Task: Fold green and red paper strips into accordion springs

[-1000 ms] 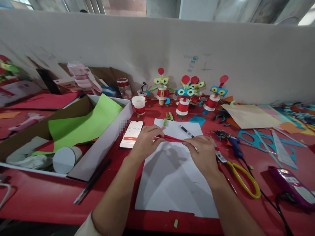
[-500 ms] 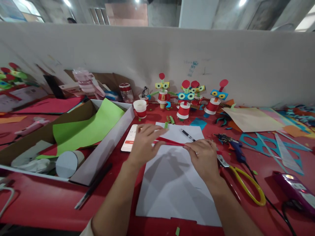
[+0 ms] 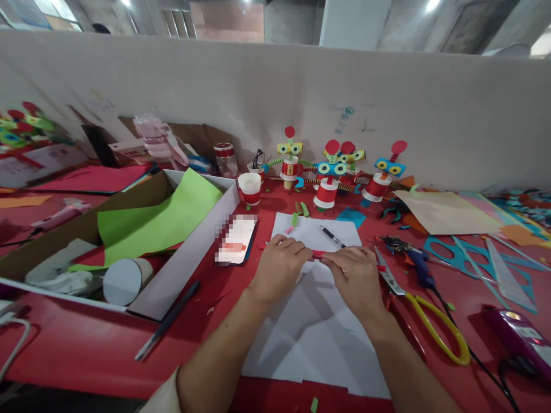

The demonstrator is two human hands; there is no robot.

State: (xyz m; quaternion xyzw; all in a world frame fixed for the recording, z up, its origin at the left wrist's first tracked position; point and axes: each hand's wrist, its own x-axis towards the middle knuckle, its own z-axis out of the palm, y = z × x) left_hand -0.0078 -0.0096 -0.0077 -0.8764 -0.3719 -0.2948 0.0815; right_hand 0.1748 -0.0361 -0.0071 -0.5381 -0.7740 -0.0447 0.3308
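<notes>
A narrow red paper strip runs sideways between my two hands, low over stacked white paper sheets. My left hand is closed on it, with fingertips close to those of my right hand. My right hand pinches the same strip, whose end pokes out past the knuckles toward the scissors. Both palms face down, so much of the strip is hidden. Beyond the hands, a black pen and a small green folded paper spring lie on the sheets.
Several paper-cup robot figures stand along the back, beside a paper cup. A phone and a cardboard box of coloured paper are on the left. On the right lie a glue gun, blue stencil rulers and a purple device.
My left hand has moved right and closed on the strip beside my right hand; its fingers were raised and spread more before. The view has shifted slightly.
</notes>
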